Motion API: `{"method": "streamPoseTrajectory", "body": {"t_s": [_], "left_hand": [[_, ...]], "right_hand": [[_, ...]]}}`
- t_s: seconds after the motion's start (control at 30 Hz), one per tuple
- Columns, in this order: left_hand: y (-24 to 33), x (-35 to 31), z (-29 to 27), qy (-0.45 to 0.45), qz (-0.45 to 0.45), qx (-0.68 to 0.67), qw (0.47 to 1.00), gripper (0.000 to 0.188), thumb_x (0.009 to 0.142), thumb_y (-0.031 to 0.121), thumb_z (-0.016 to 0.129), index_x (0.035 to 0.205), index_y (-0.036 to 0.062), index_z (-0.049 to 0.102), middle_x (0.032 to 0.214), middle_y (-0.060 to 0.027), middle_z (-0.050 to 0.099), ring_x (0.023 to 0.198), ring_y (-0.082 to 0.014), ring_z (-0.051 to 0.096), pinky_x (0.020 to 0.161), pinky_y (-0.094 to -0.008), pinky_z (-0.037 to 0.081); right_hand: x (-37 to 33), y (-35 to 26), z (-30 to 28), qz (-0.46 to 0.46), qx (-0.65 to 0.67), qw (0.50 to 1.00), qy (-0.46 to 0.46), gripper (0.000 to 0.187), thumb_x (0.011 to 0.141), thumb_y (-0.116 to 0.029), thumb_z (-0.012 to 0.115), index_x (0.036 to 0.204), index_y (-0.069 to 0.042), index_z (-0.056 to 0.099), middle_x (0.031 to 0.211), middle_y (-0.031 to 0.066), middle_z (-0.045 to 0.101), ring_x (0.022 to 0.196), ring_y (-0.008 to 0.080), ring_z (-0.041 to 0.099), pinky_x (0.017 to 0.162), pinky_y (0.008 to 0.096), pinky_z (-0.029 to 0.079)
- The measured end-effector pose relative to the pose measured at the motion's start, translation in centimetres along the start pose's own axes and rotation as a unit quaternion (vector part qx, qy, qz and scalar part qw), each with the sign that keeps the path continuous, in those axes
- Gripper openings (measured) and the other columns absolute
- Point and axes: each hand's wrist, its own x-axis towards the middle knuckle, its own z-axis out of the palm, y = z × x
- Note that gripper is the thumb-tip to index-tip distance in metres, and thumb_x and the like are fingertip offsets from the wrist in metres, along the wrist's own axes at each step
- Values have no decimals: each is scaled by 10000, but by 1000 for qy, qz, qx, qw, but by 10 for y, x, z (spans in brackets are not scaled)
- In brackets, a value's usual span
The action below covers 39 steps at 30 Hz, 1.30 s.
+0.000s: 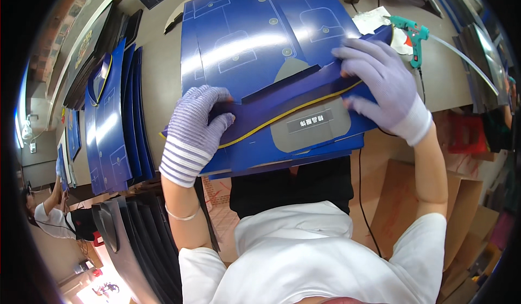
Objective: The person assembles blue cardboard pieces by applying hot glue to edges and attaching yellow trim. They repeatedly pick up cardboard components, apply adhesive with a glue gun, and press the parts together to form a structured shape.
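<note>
**Grey table (160, 60), two gloved hands over a yellow-edged blue flap (287, 99)**

The table fills the upper middle, its far edge cut off at 12 o'clock. Blue panels (241, 16) with pale line drawings lie on it, overlapping; glare washes out part of the drawing. The flap crosses the nearest panel just above centre, curving from 9 toward 2 o'clock, both ends partly covered by the hands. Just below it is a grey patch (282, 137) with a dark label (309, 122).

At 9 o'clock the left hand (192, 133), in a striped glove, curls over the flap; its palm is hidden, so whether it pinches cannot be told. At 2 o'clock the right hand (382, 81) is spread wide, thumb well apart from the fingers, over the flap's other end; how firmly it presses cannot be told.

Beyond it, also toward 2, lies a green glue gun (415, 35). A small dark tool (173, 23) at 11 is hard to identify. More blue panels stand at 9. At 8, another person (54, 217) is small and partly lost at the dark rim.
</note>
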Motion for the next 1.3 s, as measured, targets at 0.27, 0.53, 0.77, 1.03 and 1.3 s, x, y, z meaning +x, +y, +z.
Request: {"method": "streamPoseTrajectory", "body": {"t_s": [0.27,0.53,0.77,1.03,1.3], "left_hand": [[9,-25,38,139,98,45,984,668,619,48,877,1239,62,627,1224,-125,632,1174,-309,593,1039,-364,484],[8,-21,43,71,187,77,977,630,688,173,857,1259,98,602,1218,-121,653,1225,-314,574,1173,-530,291],[18,-27,42,236,138,23,962,612,802,382,770,1318,108,588,1315,-147,608,1338,-376,469,1165,-563,274],[-10,-60,35,124,48,217,967,402,850,396,714,1173,158,736,1382,-137,582,1398,-393,402,1166,-622,204],[14,-69,9,240,123,106,957,344,815,249,764,1102,66,714,1225,-113,668,1270,-380,534,1120,-511,375]], "right_hand": [[4,18,9,-83,9,997,-4,335,732,-149,781,1035,-105,647,958,59,667,982,280,629,1069,470,403],[-23,15,-7,-88,-30,996,-1,298,751,-120,743,1041,-115,677,980,51,695,967,271,648,1069,518,403],[-52,33,16,214,15,952,218,239,867,-71,718,1097,-28,673,989,98,704,941,239,679,911,372,509],[-33,0,57,216,-70,939,257,218,873,-147,747,1059,-40,708,901,111,708,801,256,666,761,357,522],[-7,-26,7,-20,-13,994,102,239,737,-35,760,963,-55,685,884,82,688,826,266,654,889,430,503]]}}
